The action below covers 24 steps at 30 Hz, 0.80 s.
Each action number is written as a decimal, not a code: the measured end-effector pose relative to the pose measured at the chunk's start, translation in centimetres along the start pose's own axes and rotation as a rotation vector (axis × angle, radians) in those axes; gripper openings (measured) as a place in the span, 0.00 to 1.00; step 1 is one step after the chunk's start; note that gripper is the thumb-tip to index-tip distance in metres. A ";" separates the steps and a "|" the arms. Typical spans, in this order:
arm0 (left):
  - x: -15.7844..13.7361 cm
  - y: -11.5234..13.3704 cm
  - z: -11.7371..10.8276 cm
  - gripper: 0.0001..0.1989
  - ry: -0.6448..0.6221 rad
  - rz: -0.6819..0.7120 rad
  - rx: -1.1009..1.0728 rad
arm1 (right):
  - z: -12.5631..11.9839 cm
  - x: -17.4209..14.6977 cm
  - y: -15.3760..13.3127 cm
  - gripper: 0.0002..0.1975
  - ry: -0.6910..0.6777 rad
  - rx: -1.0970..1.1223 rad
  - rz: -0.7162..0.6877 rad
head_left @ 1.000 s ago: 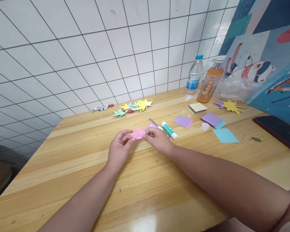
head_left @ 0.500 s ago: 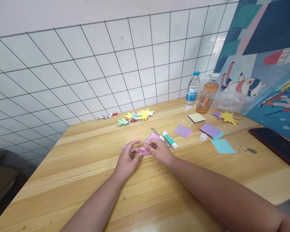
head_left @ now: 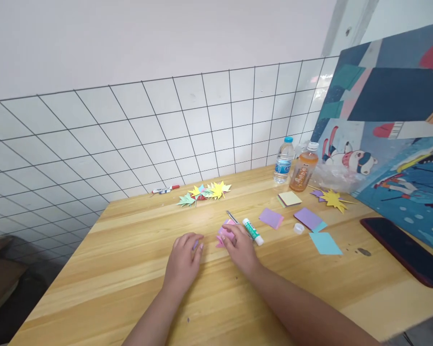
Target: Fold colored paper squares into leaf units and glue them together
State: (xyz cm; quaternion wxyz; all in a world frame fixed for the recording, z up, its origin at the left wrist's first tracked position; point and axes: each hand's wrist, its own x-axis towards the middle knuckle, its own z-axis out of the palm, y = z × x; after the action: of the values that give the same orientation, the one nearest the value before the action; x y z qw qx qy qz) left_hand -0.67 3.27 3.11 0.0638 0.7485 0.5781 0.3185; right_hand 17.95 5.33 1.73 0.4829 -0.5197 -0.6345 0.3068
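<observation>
Hands drawn apart: left hand now over a purple paper piece, right hand beside the pink folded paper

Half a second ago both met at the pink paper, which now lies on the table by the right thumb. Right thumb and forefinger stand apart, unclosed; left fingers curl over the purple piece, hiding much of it, so I cannot tell whether they grip. Crowding the right hand are a knife and glue stick. Beyond lie purple sheets and, farther back, pointed paper shapes.
</observation>
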 end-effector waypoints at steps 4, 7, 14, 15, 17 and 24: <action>-1.6 -1.1 -1.6 0.17 -0.125 0.062 0.208 | -3.4 -2.4 -2.1 0.09 0.109 -0.065 -0.100; -3.9 -3.2 -1.0 0.23 -0.236 0.137 0.334 | -6.9 -4.8 -1.6 0.09 0.406 -0.077 -0.048; -5.6 -4.6 0.6 0.26 -0.294 0.135 0.364 | -11.8 -4.8 2.0 0.18 0.347 -0.372 0.184; -5.4 -4.2 0.5 0.26 -0.295 0.134 0.348 | -11.8 -4.3 2.0 0.18 0.248 -0.412 0.160; -5.2 -3.4 0.2 0.26 -0.296 0.134 0.326 | -11.2 -3.3 1.8 0.19 0.060 -0.488 0.122; -5.8 -0.2 0.1 0.25 -0.352 0.226 0.265 | -8.0 0.4 1.0 0.15 -0.182 -0.808 0.101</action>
State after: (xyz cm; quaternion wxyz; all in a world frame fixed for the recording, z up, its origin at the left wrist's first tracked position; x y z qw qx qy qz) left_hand -1.58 -1.94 0.60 0.0289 0.8541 0.5075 0.1096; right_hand 25.79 5.06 3.74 0.1663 -0.6686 -0.7177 0.1012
